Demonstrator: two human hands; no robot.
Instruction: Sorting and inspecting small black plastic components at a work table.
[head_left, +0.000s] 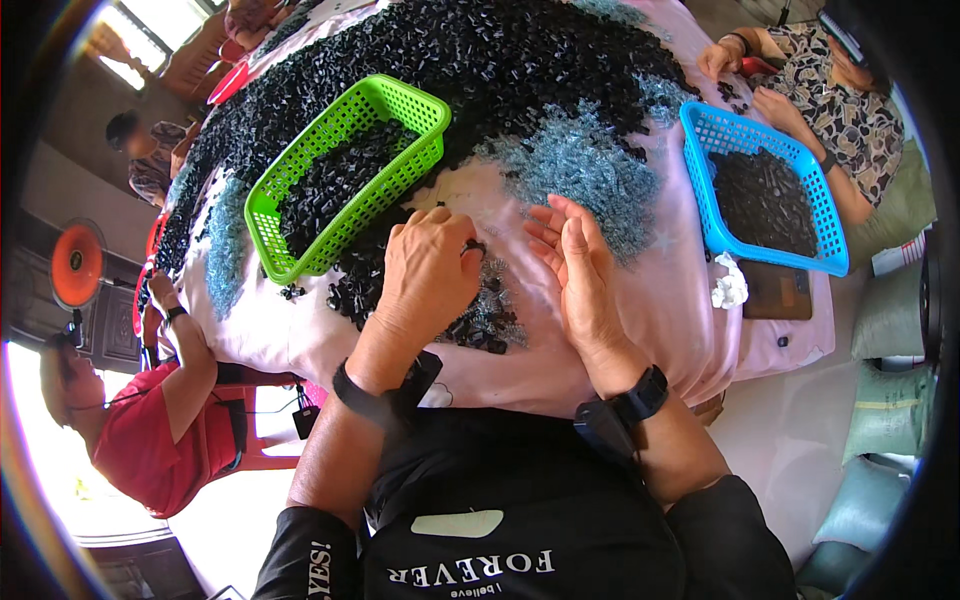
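Observation:
My left hand [425, 272] is closed, with a small black plastic part [474, 245] showing between thumb and fingers. It hovers over a small heap of black parts [362, 285] mixed with silvery pieces [495, 300]. To its right, my right hand [583, 275] is turned palm inward with fingers stretched out and nothing visible in it. Just beyond that hand lies a pile of small, clear bluish pieces [590, 175], too fine to name. A green perforated basket [300, 258] holding black parts stands beyond my left hand.
A large mound of black parts [520, 60] spreads over the far table on a pink cloth [640, 330]. At right are a blue basket [835, 240] of dark parts, crumpled white tissue [730, 283] and a brown flat object [778, 292]. Other people sit around the table.

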